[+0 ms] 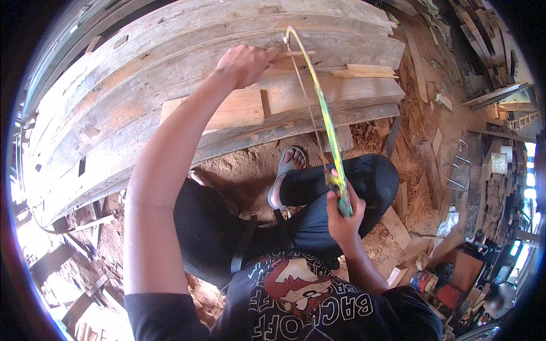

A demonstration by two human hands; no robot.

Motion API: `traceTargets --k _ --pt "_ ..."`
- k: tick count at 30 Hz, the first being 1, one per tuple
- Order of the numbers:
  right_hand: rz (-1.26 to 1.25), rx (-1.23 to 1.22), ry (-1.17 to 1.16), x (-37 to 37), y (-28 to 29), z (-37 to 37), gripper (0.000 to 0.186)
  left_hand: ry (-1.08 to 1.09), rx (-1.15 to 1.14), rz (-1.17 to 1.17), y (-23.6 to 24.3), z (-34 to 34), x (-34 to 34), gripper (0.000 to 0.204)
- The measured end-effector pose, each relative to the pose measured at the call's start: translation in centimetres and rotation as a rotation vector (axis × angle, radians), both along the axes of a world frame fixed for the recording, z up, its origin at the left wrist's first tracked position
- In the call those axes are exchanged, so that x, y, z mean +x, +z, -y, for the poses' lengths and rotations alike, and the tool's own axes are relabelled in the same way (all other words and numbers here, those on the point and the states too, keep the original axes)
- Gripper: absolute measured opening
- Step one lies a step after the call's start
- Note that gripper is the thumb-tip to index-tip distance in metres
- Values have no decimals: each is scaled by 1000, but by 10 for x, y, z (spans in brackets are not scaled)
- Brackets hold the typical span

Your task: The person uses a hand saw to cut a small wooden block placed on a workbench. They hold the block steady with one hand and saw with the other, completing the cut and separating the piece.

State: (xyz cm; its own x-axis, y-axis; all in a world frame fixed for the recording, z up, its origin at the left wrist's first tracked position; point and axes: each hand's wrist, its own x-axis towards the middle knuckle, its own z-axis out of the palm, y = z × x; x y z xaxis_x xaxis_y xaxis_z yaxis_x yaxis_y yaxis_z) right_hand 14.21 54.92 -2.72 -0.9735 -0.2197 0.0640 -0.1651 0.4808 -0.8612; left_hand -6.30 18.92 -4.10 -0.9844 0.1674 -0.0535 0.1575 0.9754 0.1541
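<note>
My right hand (346, 213) is closed round the handle end of a bow saw (322, 96) with a yellow-green curved frame. The saw points away from me, its thin brownish blade on the left of the frame. Near the saw's far end, the blade meets a thin strip of wood (307, 53); whether it has cut in cannot be made out. My left hand (247, 63) is closed on the strip's left part, over the stacked planks (187, 74). A flat pale board (238, 108) lies on the planks beside my left forearm.
A small wood offcut (364, 71) rests at the planks' right end. My legs are bent below the stack, one sandalled foot (284, 170) on the sawdust-covered ground. Loose wood scraps (429, 165) lie to the right, with stacked timber (497, 193) beyond and a red object (449, 296) lower right.
</note>
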Motion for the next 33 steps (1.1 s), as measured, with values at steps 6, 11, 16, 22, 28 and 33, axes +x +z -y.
traceTargets --k 6,11,16,22,28,33 --pt "-242 29 45 -95 -20 69 43 -25 -19 -58 -7 -4 4 24" --pt "-235 -32 19 -85 -22 76 37 -8 -30 9 -3 0 -1 23" --pt "76 48 -56 -20 -12 23 42 -29 -10 -47 1 4 -3 24" --pt "-229 -36 -1 -68 -34 51 40 -20 -3 -6 -1 1 -1 23" --pt "-204 -32 -120 -150 -42 125 35 -39 -31 -64 -4 -3 5 26" --pt "-255 -33 -38 -87 -25 83 36 59 -2 53 6 7 -12 28"
